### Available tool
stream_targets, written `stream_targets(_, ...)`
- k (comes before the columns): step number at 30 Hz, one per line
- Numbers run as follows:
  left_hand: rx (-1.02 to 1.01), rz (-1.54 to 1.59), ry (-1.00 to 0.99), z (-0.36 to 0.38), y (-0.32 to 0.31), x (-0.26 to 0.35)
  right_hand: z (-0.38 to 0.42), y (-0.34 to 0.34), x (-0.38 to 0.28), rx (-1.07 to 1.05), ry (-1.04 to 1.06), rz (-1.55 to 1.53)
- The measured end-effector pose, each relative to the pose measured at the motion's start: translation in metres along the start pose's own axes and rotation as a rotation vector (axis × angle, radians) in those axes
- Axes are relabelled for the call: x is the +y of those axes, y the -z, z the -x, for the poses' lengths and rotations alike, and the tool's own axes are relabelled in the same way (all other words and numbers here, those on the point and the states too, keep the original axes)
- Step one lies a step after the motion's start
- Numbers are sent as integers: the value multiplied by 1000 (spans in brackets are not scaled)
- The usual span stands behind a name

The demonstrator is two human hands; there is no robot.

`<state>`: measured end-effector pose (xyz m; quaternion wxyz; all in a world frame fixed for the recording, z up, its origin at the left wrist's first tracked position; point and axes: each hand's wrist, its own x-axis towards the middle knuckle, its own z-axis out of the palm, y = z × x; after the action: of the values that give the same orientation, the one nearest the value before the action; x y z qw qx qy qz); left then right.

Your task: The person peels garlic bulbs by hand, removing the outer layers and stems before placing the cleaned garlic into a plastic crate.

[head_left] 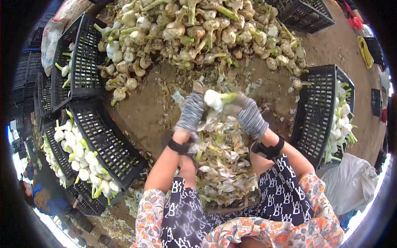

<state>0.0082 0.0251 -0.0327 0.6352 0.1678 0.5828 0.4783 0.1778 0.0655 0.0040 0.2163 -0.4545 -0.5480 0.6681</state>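
Observation:
A white garlic bulb [213, 99] with a green stem is held up in front of me, its stem pointing to the right. My right hand [250, 116], in a grey striped glove, is closed at the stem end, its fingers blurred by motion. My left hand [192, 109], gloved alike, is just left of the bulb with its brown fingertips pointing away from me. Whether it grips the bulb I cannot make out. Below both hands, between my legs, lies a heap of peeled garlic skins [225, 165].
A large pile of unpeeled garlic [206, 33] lies ahead. Black crates [108, 138] of white bulbs stand at left, with another crate [314, 111] at right. A black crate [304, 14] sits at the far right, and a white sack [349, 180] lies near my right side.

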Motion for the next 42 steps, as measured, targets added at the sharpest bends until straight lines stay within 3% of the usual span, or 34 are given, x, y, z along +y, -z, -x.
stream_targets(2,132,-186,-547,3,-4,1,-3,6,9,46,51,87)
stream_targets(5,67,-755,-794,32,-13,37,-4,8,7,29,174,129)
stream_targets(9,-128,-646,-473,26,-15,39,1,15,-3,-39,236,159)
stream_targets(12,-265,-318,-522,16,-5,27,4,18,-11,-42,-35,-240)
stream_targets(13,-273,-251,-482,15,-2,23,3,25,-6,-43,36,-219)
stream_targets(16,-362,-119,-478,24,1,30,-6,31,3,-118,-246,-1020)
stream_targets(17,-380,-88,-481,25,1,30,-11,32,9,-63,-451,-1191)
stream_targets(20,-352,324,-278,24,1,22,-9,29,25,-331,-418,-1130)
stream_targets(22,-251,498,-140,25,1,21,2,22,15,-282,-463,-309)
stream_targets(24,-219,704,-35,20,1,18,24,26,18,-403,-1,-51)
stream_targets(27,-130,725,10,14,1,8,38,65,6,-497,-271,-33)
stream_targets(29,-62,728,64,9,5,-1,44,82,15,-299,-160,-715)
stream_targets(32,-16,626,8,13,2,2,33,88,-37,-261,-182,-1087)
stream_targets(34,-8,575,-30,13,2,2,7,80,-40,-329,-235,150)
stream_targets(35,-5,551,-53,15,-1,4,7,75,-20,-362,-36,656)
stream_targets(36,-3,525,-75,16,-3,4,11,53,-37,-316,-143,1277)
stream_targets(38,62,411,-106,19,-8,3,5,48,-8,-164,-49,1173)
stream_targets(39,92,355,-125,21,-12,2,4,46,-2,-168,-38,786)
stream_targets(41,-54,112,-179,24,-22,1,5,40,-2,-162,-1,16)
stream_targets(42,-154,0,-198,27,-29,4,13,36,-22,-189,-233,-355)
